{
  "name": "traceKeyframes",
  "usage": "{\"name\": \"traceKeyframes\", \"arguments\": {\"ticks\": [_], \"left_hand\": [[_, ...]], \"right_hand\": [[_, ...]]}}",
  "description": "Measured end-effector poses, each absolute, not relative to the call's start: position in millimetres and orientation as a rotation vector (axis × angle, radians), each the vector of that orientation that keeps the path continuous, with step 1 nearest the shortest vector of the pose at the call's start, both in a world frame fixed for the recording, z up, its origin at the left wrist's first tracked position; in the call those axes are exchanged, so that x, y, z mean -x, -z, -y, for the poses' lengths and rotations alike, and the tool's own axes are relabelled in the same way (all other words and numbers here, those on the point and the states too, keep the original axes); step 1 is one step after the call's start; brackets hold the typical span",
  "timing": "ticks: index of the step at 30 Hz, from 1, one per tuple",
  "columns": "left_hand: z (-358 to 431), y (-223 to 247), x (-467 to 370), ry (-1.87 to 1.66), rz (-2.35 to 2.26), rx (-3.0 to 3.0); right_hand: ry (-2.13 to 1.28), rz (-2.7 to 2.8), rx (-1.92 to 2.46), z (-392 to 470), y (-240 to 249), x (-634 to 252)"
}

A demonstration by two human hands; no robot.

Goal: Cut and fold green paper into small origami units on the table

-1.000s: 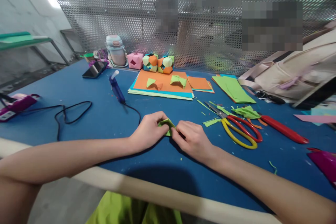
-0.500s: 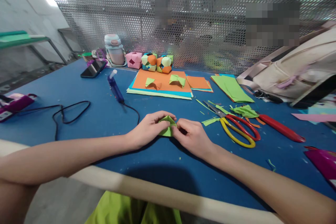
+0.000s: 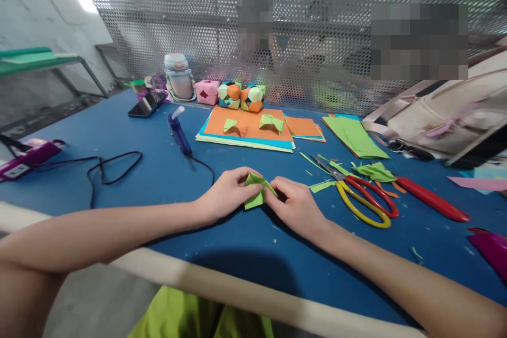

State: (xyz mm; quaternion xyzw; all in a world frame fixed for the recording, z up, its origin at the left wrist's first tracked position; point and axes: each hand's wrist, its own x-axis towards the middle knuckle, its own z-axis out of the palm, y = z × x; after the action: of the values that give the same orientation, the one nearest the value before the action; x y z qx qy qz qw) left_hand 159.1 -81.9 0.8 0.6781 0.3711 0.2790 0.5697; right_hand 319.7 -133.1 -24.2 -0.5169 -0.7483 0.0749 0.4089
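Observation:
A small folded piece of green paper (image 3: 254, 198) is held between both hands, just above the blue tabletop. My left hand (image 3: 227, 194) grips its left side, thumb across the front and fingers behind. On the other side, my right hand (image 3: 295, 203) pinches the paper's right corner between thumb and fingers. Beyond the hands, two folded paper pieces, one green and orange (image 3: 234, 128) and one green (image 3: 271, 123), rest on a stack of coloured sheets (image 3: 245, 144).
Scissors (image 3: 366, 206), green scraps (image 3: 322, 186) and a red-handled tool (image 3: 431, 199) lie to the right. At left are a blue glue gun (image 3: 180, 134) with its cord, a phone (image 3: 147, 104) and a bottle (image 3: 180, 78). Paper cubes (image 3: 229, 96) stand by the mesh panel (image 3: 174, 21).
The green paper has tilted and opened a little, so more of its folded faces show. My right hand has shifted slightly along its right corner. The view has moved slightly.

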Motion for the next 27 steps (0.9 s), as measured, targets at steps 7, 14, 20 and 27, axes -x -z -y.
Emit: {"name": "traceKeyframes", "arguments": {"ticks": [7, 14, 20, 27], "left_hand": [[80.7, -4.4, -156.6, -0.664, -0.971, -1.891], [83.7, -5.9, -156.6, -0.629, -0.999, -1.905], [82.1, -5.1, -156.9, -0.746, -1.027, -1.908], [82.5, -1.5, -157.9, -0.709, -0.994, -1.907]], "right_hand": [[-0.200, 1.884, 1.261, 134.5, 22.2, -319.7], [-0.148, 1.888, 1.221, 135.8, 19.3, -318.4], [-0.198, 1.850, 1.285, 135.1, 19.0, -319.0], [-0.162, 1.910, 1.258, 136.1, 18.8, -319.5]]}}
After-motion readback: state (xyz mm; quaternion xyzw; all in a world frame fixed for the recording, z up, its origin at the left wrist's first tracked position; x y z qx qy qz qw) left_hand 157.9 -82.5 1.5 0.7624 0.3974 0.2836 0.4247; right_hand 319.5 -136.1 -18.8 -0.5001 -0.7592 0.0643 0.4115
